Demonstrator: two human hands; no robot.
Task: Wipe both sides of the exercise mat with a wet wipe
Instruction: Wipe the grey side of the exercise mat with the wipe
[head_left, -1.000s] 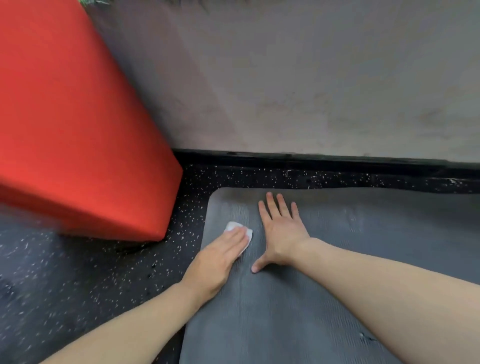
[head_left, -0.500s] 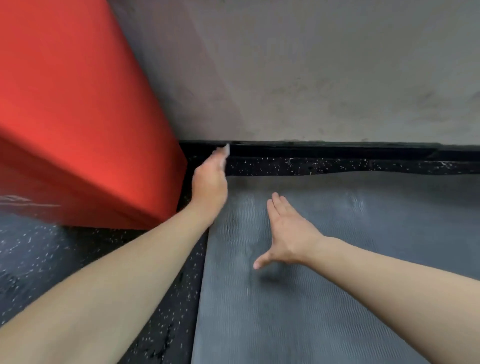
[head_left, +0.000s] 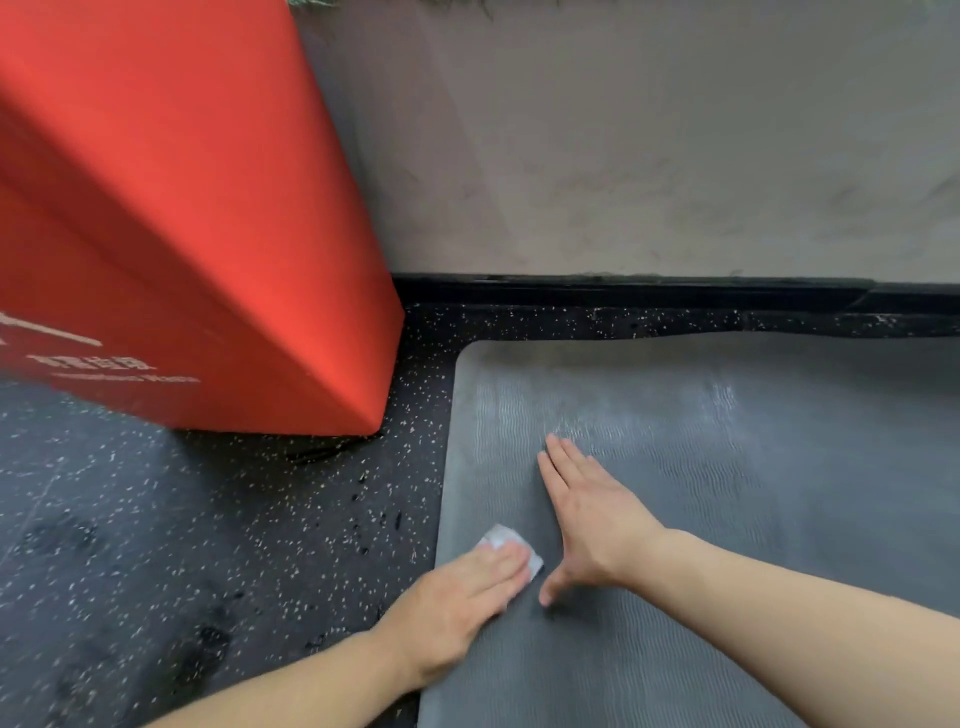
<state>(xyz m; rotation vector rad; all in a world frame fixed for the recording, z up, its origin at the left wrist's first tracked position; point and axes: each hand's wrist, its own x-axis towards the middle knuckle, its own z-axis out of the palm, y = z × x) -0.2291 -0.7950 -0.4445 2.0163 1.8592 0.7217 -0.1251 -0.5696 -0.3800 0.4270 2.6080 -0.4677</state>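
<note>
Flat on the grey exercise mat, the left hand lies palm down with its fingers straight and held together, pressing a small white wet wipe against the mat near its left edge; only the far part of the wipe shows beyond the fingertips, the rest is hidden under the hand. Just beside it the right hand rests on the mat too, fingers straight and close together pointing toward the far edge, thumb spread out to the side toward the wipe; it holds nothing. The thumb tip and the wipe lie very near each other, and whether they touch cannot be told.

The mat lies flat on the dark speckled floor; its rounded far-left corner is in view, its far edge runs along a black baseboard under a pale wall, with a narrow strip of floor between; its right side runs out of the picture, so its long axis cannot be told for certain. A paler streaky patch shows on the mat beyond the right hand's fingertips. A red block stands on the floor left of the mat's far-left corner, apart from it.
</note>
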